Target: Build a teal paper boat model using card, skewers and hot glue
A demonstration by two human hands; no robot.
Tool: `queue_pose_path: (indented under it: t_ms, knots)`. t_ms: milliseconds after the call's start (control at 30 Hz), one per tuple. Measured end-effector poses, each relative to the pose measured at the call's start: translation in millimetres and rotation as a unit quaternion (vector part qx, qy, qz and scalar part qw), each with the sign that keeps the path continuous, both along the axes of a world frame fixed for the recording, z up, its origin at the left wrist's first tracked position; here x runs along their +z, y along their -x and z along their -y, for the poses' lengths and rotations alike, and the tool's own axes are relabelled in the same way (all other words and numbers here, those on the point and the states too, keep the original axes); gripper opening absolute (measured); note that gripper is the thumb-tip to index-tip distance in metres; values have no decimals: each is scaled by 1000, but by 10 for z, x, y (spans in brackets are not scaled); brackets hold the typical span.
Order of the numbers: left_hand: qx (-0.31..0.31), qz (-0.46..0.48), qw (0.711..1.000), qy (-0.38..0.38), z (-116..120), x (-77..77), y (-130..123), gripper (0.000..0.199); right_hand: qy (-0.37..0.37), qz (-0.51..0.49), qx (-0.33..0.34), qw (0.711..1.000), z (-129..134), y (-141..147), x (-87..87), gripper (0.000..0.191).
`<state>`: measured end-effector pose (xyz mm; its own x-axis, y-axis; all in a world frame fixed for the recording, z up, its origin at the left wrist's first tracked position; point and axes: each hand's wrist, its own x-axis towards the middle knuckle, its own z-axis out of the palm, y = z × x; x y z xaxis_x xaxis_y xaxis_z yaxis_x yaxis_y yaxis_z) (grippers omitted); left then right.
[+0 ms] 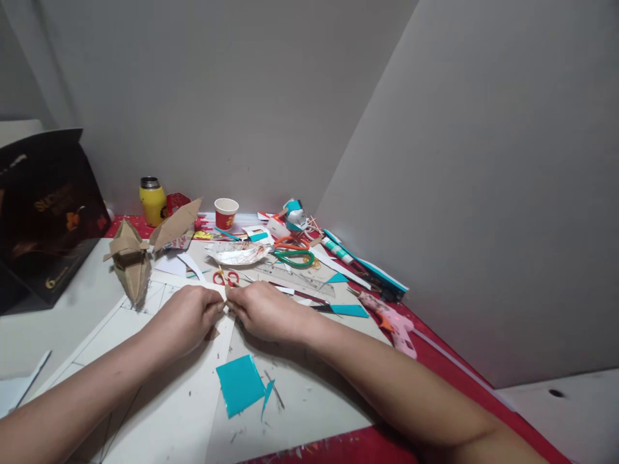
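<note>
My left hand point(196, 317) and my right hand point(268, 310) meet over the middle of the table, fingers pinched together. A small brown piece of cardboard point(227, 294) shows between the fingertips; most of it is hidden by my fingers. Another bit of brown point(211, 334) peeks out below my left hand. Just beyond the fingertips lie small scissors with red handles point(226, 278). Under my left hand spreads a white sheet with drawn lines point(164, 399). Closer to me is a turquoise square point(240, 385) with thin scraps beside it.
A brown cardboard model point(129, 261) stands at left, near a dark box point(48, 219). Along the back are a yellow bottle point(153, 203), a paper cup point(226, 214), a foil tray point(238, 254) and green-handled scissors point(294, 258). A pink glue gun point(391, 322) lies at right.
</note>
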<state>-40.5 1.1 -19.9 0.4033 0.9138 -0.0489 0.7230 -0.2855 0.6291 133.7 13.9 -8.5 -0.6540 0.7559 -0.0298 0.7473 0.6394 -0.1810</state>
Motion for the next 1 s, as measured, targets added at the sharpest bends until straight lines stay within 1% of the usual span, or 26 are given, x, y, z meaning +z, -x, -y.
queue_pose_path:
  t_ms: [167,333,400,433,500,533,567,600,633,700,767,800,833,867,900,933,967,1000]
  knots:
    - [42,-25,999,-8,-13,-12,-61,31,-8,14,-35,999,29,127,-39,23]
    - [80,5,997,-20,-18,-37,-110,31,-17,2,-56,998,15,232,-98,25]
    - [69,27,997,-11,-6,-16,-84,29,-14,0,-48,999,2,177,-65,24]
    - [55,37,998,-5,2,13,-59,28,-4,-7,-31,999,-9,122,-26,22]
    - [0,71,997,27,23,120,8,27,46,-54,36,997,-39,-27,95,20]
    - [-36,94,994,50,39,193,42,27,115,-124,97,981,-54,-109,168,22]
    - [-90,137,982,92,63,273,73,27,188,-193,143,952,-65,-187,241,23]
    - [-132,184,965,135,95,354,95,28,257,-246,171,919,-67,-254,306,25]
    - [-161,222,948,164,134,428,108,29,328,-286,192,880,-58,-307,356,26]
    - [-195,286,911,224,230,536,101,27,441,-330,211,808,-5,-366,403,28]
    - [-216,345,870,280,323,578,60,25,511,-359,221,749,83,-373,388,32]
    - [-219,370,852,298,357,577,34,25,528,-376,227,727,129,-364,373,35]
    - [-214,393,841,304,377,566,11,25,532,-403,231,708,170,-352,364,37]
    - [-198,417,835,299,378,548,-7,25,522,-439,233,693,198,-337,368,38]
    - [-170,441,833,288,359,525,-17,25,499,-475,229,688,208,-323,388,38]
    - [-135,466,832,270,320,500,-16,24,462,-505,219,695,195,-311,425,36]
    - [-92,491,829,251,264,472,-4,23,409,-524,199,720,157,-304,476,34]
    - [-51,512,825,234,196,442,17,21,344,-521,170,762,92,-304,535,30]
